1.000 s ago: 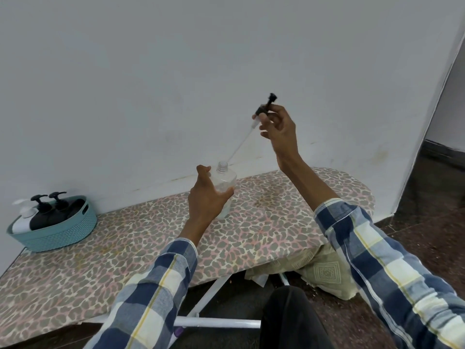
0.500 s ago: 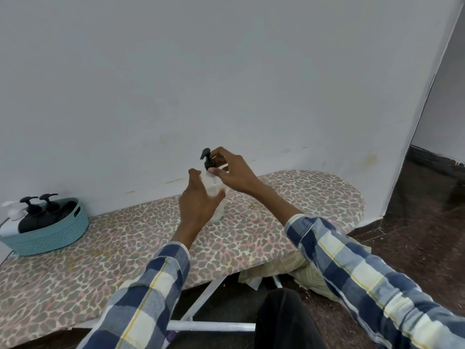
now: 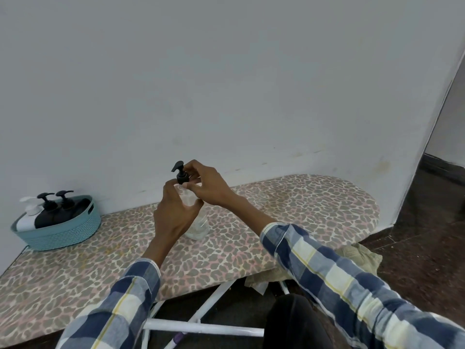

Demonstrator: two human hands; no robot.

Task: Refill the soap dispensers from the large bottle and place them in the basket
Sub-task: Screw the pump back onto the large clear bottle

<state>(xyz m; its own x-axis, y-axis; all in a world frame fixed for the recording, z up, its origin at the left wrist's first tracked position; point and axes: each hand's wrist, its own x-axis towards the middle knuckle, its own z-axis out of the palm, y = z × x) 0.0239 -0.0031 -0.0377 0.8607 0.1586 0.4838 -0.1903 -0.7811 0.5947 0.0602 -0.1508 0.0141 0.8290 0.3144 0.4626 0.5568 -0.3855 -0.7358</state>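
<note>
A: Clear plastic, that dispenser (image 3: pixel 197 220), standing upright on the leopard-print surface (image 3: pixel 302 205). The left hand (image 3: pixel 176 212) is wrapped round its body, fingers curled shut on it.

B: And the right hand (image 3: pixel 208 187)?

A: Above the left one, fingertips pinched round the collar of the black pump (image 3: pixel 180 172). The pump sits in line with the bottle's long axis, straight up, nozzle pointing away from the right hand.

B: So it's being screwed on?

A: I'd judge so; I can't tell whether the thread is home.

B: Then the basket (image 3: pixel 60 233).

A: It's well off to the left of the left hand, against the wall, with 3 dispensers (image 3: pixel 50 212) already lying in it. The left hand is the nearer one for carrying this across. No large bottle in sight from here.
</note>
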